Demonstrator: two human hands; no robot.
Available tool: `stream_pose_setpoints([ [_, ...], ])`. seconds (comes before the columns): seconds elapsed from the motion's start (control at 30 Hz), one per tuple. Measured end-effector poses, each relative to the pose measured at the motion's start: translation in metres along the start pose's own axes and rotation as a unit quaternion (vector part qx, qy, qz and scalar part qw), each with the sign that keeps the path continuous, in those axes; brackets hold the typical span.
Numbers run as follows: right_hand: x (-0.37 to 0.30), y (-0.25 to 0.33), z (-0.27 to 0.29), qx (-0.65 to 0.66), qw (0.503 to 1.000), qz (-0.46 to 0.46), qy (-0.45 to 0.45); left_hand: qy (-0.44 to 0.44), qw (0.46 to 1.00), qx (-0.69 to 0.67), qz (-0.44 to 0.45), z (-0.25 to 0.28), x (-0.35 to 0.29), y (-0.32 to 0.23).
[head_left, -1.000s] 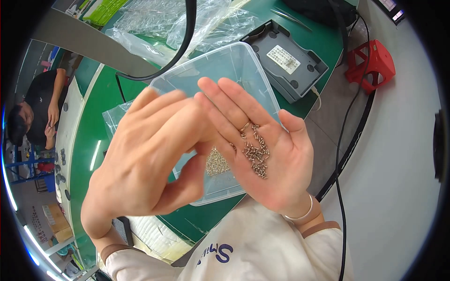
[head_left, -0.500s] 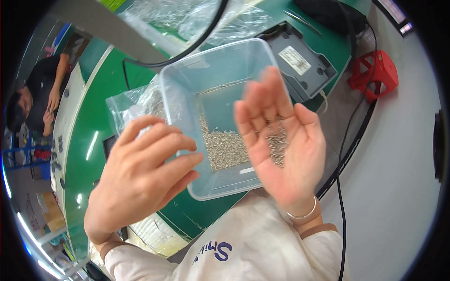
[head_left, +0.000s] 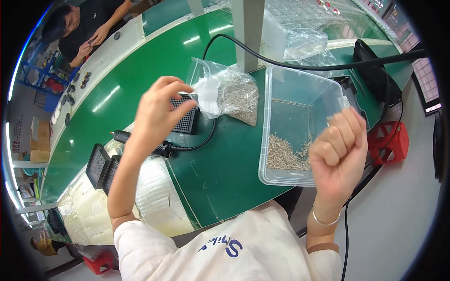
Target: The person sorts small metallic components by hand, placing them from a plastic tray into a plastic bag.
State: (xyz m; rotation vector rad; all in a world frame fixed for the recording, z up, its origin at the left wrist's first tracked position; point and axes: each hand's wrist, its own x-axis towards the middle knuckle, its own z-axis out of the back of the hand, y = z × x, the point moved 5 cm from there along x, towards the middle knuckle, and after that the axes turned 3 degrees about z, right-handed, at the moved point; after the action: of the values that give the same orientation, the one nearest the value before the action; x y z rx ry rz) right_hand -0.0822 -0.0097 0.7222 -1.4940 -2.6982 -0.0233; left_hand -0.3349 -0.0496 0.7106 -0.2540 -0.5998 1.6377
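My left hand (head_left: 159, 110) reaches over the green table with thumb and fingers apart and nothing held. Its fingertips are beside a clear plastic bag (head_left: 241, 96) of tiny metal pieces and above a black tray with a grid of holes (head_left: 187, 117); whether they touch either, I cannot tell. My right hand (head_left: 340, 150) is closed in a fist over the near right corner of a clear plastic bin (head_left: 263, 157). Small metal screws lay in that palm earlier; the fingers now hide them. A layer of similar tiny screws (head_left: 283, 157) covers part of the bin's floor.
A black electric screwdriver (head_left: 123, 136) lies left of my forearm, by two more black grid trays (head_left: 96, 165). A grey post (head_left: 247, 35) and a black cable (head_left: 290, 65) rise behind the bin. A red stool (head_left: 391, 145) stands right. A co-worker (head_left: 96, 28) sits far left.
My view has swung left. The right hand has gone from an open palm holding screws to a fist. My left hand has moved away from the bin toward the bag and grid tray.
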Motion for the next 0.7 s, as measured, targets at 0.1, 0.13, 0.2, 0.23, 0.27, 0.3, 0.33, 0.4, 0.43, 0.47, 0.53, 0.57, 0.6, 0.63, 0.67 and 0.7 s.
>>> stream_pose_setpoints([
  [0.1, 0.03, -0.033, -0.013, -0.056, 0.996, -0.065, 0.011, 0.019, 0.999, -0.029, 0.02, -0.029, 0.002, 0.011],
  [0.13, 0.04, -0.045, -0.014, -0.095, 0.99, -0.1, 0.014, 0.047, 0.995, -0.081, 0.028, -0.035, 0.004, 0.008],
  [0.2, 0.059, -0.069, -0.012, -0.169, 0.98, -0.103, 0.001, 0.062, 0.965, -0.248, 0.048, -0.052, 0.004, 0.014],
  [0.23, 0.067, -0.081, -0.012, -0.216, 0.971, -0.1, -0.019, 0.069, 0.953, -0.29, 0.049, -0.054, 0.003, 0.011],
  [0.27, 0.076, -0.094, -0.011, -0.262, 0.959, -0.098, -0.039, 0.068, 0.953, -0.291, 0.047, -0.053, 0.002, 0.007],
  [0.3, 0.085, -0.105, -0.011, -0.303, 0.948, -0.09, -0.045, 0.043, 0.951, -0.305, 0.036, -0.048, 0.001, 0.0],
  [0.33, 0.094, -0.112, -0.006, -0.344, 0.934, -0.079, -0.054, 0.02, 0.947, -0.319, 0.024, -0.046, 0.001, -0.005],
  [0.4, 0.112, -0.122, 0.011, -0.392, 0.914, -0.051, -0.094, 0.026, 0.937, -0.346, 0.03, -0.045, 0.0, -0.009],
  [0.43, 0.12, -0.128, 0.018, -0.394, 0.913, -0.049, -0.093, 0.022, 0.926, -0.375, 0.044, -0.043, -0.001, -0.009],
  [0.47, 0.127, -0.129, 0.025, -0.409, 0.907, -0.019, -0.1, 0.018, 0.913, -0.404, 0.057, -0.042, -0.001, -0.008],
  [0.53, 0.135, -0.129, 0.036, -0.424, 0.899, 0.01, -0.105, 0.024, 0.914, -0.399, 0.064, -0.037, 0.0, -0.001],
  [0.57, 0.138, -0.126, 0.041, -0.464, 0.878, 0.039, -0.108, 0.03, 0.916, -0.393, 0.072, -0.036, 0.001, 0.002],
  [0.6, 0.139, -0.124, 0.044, -0.503, 0.855, 0.067, -0.112, 0.029, 0.916, -0.394, 0.073, -0.036, 0.0, 0.004],
  [0.63, 0.139, -0.124, 0.047, -0.504, 0.854, 0.065, -0.111, 0.02, 0.91, -0.407, 0.073, -0.038, 0.0, 0.007],
  [0.67, 0.139, -0.122, 0.05, -0.532, 0.838, 0.057, -0.109, 0.011, 0.905, -0.42, 0.073, -0.038, -0.001, 0.009],
  [0.7, 0.14, -0.119, 0.054, -0.56, 0.82, 0.049, -0.106, 0.011, 0.904, -0.42, 0.074, -0.038, -0.001, 0.009],
])
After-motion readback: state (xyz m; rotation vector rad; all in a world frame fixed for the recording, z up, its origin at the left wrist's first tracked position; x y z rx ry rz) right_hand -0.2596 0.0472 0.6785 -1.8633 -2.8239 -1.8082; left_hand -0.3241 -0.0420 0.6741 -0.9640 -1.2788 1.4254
